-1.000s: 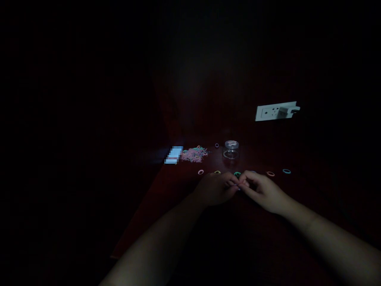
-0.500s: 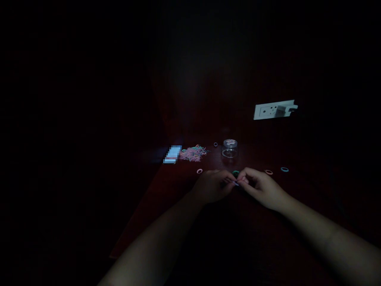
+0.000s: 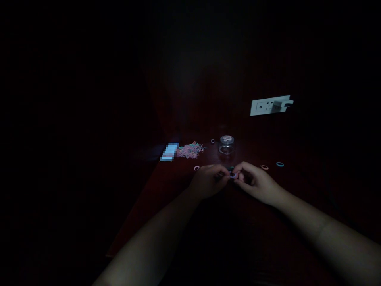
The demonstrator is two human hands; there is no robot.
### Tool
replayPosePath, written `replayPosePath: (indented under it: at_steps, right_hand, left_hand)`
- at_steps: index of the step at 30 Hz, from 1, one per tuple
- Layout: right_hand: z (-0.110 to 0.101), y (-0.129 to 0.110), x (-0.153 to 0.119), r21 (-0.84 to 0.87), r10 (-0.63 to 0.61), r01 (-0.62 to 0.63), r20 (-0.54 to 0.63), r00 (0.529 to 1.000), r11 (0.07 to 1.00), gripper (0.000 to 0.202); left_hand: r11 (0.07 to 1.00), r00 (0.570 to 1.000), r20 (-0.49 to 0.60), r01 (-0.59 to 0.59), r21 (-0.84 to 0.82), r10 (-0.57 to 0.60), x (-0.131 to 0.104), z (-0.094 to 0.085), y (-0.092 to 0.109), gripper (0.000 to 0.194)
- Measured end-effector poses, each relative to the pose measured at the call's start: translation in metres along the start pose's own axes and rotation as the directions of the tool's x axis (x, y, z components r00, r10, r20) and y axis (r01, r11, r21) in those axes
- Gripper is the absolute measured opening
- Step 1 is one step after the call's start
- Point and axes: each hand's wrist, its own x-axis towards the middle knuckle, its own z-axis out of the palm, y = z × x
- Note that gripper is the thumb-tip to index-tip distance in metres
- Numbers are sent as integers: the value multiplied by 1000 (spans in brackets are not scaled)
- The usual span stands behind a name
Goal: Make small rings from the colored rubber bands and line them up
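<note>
A small purple hair tie (image 3: 233, 175) is pinched between my two hands above the dark red table (image 3: 154, 202). My left hand (image 3: 210, 180) grips its left side with thumb and fingertips. On the other side, my right hand (image 3: 257, 182) holds it the same way. Just behind the fingertips lies a green hair tie (image 3: 231, 168), partly hidden by my hands. A pink hair tie (image 3: 197, 168) rests left of my left hand. Beyond my right hand are an orange hair tie (image 3: 264, 167) and a blue hair tie (image 3: 279, 164).
A clear lidded jar (image 3: 226, 149) stands behind my hands. To its left are a small pale ring (image 3: 212, 141), a heap of colourful hair ties (image 3: 191, 151) and a lit phone (image 3: 169, 152) near the table's left edge. A wall socket (image 3: 269, 105) holds a plug.
The purple tie now shows as a ring between my fingertips, where before only a thin sliver was visible. The whole view has shifted slightly; the things on the table keep their places.
</note>
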Motion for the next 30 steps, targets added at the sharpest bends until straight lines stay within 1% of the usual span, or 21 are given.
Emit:
replayPosePath:
  at_steps: [4,10,21,30]
  right_hand:
    - [0,1,0,-28,-9,8,-28,1000,1000,6]
    - [-2,-1,1,-69,-37,33,-47,998,997,9]
    - [-5,-4,2,-74,-54,52,-36,998,996,13]
    - [-7,-3,2,-70,-93,91,-27,995,993,14]
  left_hand:
    - [1000,1000,-3,-24,-11,24,-1,0,0,8]
    - [998,998,0,-59,-37,59,0,0,-1,7]
    - [997,997,7,-72,2,72,1,0,-3,5]
    - [997,996,37,-78,-22,79,1,-2,-1,6]
